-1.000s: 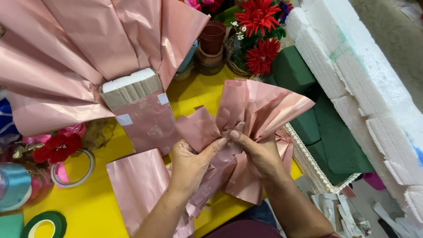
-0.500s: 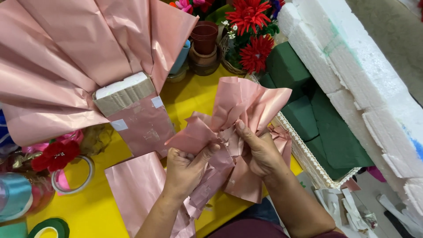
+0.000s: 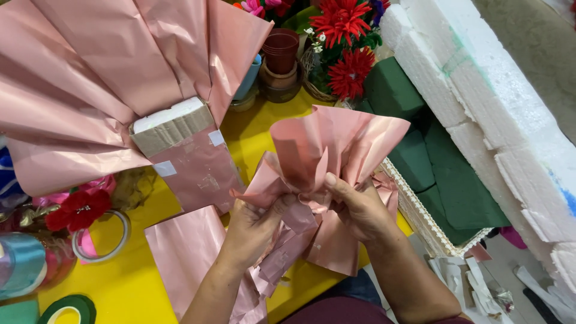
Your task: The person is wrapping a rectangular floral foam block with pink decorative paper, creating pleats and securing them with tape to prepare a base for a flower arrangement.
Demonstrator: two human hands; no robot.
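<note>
Head view is showing both hands at the near middle of the yellow bench [image 3: 252,135], where a sheet of pink wrapping paper [image 3: 327,150] is being gathered into a fan. The left hand [image 3: 255,225] is closed around the pinched lower part of the sheet, with its fingers [image 3: 282,204] curled tight on the folds. The right hand [image 3: 357,210] is closed on the same gathered point from the right, its thumb pressed on the front of the paper. The upper part of the sheet is being spread open above both hands, toward the far side.

The step in hand is judged to be the pleating and bunching of the sheet at its base. For the next move, it seems that the pinch must be held firm, so the folds are not slipping apart.

To the far left, a large pink paper fan [image 3: 102,84] is lying around a paper-wrapped foam block [image 3: 180,150]. Another flat pink sheet [image 3: 192,252] is lying near the left arm. Red flowers [image 3: 342,24] are standing far, green foam bricks [image 3: 432,162] in a tray to the right, and tape rolls [image 3: 99,237] at the near left.
</note>
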